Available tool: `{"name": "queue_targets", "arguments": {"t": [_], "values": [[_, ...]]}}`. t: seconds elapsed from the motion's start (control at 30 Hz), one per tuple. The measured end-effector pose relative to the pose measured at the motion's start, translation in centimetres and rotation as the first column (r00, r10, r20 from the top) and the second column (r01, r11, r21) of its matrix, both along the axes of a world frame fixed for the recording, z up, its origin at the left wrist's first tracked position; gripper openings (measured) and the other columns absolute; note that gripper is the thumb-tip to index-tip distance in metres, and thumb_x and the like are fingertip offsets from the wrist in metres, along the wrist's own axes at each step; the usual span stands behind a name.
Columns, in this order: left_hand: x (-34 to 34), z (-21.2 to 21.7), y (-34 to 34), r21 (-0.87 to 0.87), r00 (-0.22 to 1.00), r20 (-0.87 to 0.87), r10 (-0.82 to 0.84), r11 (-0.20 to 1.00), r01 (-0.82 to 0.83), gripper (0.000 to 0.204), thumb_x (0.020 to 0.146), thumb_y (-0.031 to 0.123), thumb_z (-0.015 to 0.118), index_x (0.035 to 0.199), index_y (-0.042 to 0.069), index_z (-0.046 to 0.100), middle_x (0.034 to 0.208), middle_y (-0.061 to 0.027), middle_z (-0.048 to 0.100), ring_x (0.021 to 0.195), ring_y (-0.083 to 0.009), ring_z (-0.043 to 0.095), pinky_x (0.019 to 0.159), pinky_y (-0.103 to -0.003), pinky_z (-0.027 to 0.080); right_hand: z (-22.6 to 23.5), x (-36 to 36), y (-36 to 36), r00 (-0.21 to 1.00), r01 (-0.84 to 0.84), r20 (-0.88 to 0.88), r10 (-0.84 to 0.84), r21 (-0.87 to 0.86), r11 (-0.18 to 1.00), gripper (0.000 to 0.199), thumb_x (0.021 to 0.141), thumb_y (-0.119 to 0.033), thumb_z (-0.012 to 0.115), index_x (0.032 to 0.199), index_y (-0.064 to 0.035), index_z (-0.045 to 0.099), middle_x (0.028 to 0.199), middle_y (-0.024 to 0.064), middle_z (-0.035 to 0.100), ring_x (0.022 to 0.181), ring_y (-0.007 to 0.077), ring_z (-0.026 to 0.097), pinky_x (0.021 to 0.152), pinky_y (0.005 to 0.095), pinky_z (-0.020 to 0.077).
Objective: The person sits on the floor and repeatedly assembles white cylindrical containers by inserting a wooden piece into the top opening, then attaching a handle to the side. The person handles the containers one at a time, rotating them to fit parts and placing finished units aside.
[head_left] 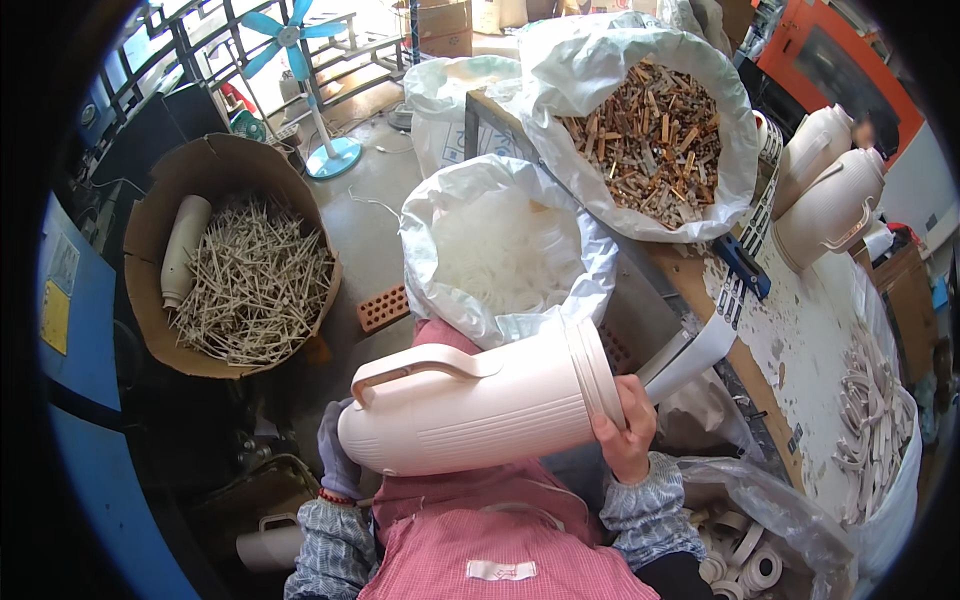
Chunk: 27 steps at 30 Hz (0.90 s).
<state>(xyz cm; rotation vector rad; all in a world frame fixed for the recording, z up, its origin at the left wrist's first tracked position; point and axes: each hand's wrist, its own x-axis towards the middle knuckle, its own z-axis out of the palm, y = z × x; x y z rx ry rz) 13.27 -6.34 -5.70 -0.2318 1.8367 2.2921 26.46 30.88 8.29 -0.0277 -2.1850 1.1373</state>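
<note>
A cream plastic thermos jug body (500,415) lies on its side across my lap, its long handle upward and its wide ringed end to the right. My left hand (337,452), in a pale purple glove, is closed round the narrower left end; most of its fingers are hidden behind the jug. My bare right hand (628,430) grips the rim at the wide end, fingers curled over the edge. Just beyond the jug, a white sack (420,280) holds a heap of clear, thin plastic pieces.
At left stands a cardboard bin (145,280) of thin cream plastic scraps. Two jugs (830,205) stand on the worktable (790,370) beside a blue-handled tool (742,268) and cream strips (872,430). A sack (735,130) of brown pieces leans there. Cream rings (760,568) fill a bag at lower right.
</note>
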Motion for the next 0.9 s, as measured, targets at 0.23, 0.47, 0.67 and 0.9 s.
{"name": "queue_targets", "arguments": {"t": [0.23, 0.47, 0.67, 0.9], "values": [[-3.3, 0.0, -0.4, -0.825, 0.714, -0.390, -0.581, 0.565, 0.010, 0.021, 0.082, 0.007, 0.064, 0.103, 0.003, 0.063, 0.094, -0.0157, 0.067, 0.090, -0.0302, 0.066, 0.080, -0.036, 0.052, 2.1, 1.5, -0.2, 0.994, -0.040, -0.096, 0.051, 0.110, 0.993, 0.039, 0.077, -0.018, 0.073, 0.108, 0.0038, 0.064, 0.090, 0.0151, 0.059, 0.073, 0.0269, 0.058, 0.065, 0.0356, 0.0480], [-3.7, 15.9, 7.6, -0.359, 0.481, -0.854, -0.197, 0.893, -0.272, 0.019, 0.091, 0.011, 0.056, 0.103, -0.001, 0.065, 0.097, -0.0149, 0.065, 0.092, -0.0277, 0.063, 0.085, -0.038, 0.051, -8.8, -1.2, 5.6, 0.966, 0.247, 0.233, -0.110, -0.714, 0.655, 0.028, 0.099, -0.023, 0.054, 0.114, -0.0011, 0.065, 0.104, 0.0049, 0.067, 0.092, 0.0134, 0.062, 0.083, 0.0282, 0.0495], [-6.6, 17.3, 4.4, -0.477, 0.477, -0.826, -0.301, 0.824, -0.307, 0.027, 0.093, 0.021, 0.052, 0.103, -0.002, 0.064, 0.107, -0.0162, 0.064, 0.102, -0.0281, 0.061, 0.089, -0.041, 0.049, -3.9, -1.8, 3.2, 0.996, -0.012, 0.053, 0.067, -0.693, 0.721, 0.038, 0.103, -0.025, 0.048, 0.129, 0.0025, 0.052, 0.120, 0.0076, 0.060, 0.109, 0.0126, 0.055, 0.095, 0.0285, 0.0437], [-8.0, 24.7, 11.3, -0.745, 0.530, -0.519, -0.671, 0.659, 0.105, 0.027, 0.088, 0.017, 0.059, 0.103, -0.004, 0.064, 0.095, -0.0161, 0.066, 0.098, -0.0245, 0.062, 0.087, -0.039, 0.050, -15.0, -3.8, 2.5, 0.806, -0.004, -0.069, 0.588, -0.994, -0.111, 0.040, 0.104, -0.032, 0.043, 0.132, -0.0049, 0.053, 0.128, 0.0056, 0.059, 0.114, 0.0143, 0.056, 0.095, 0.0328, 0.0479]]}}
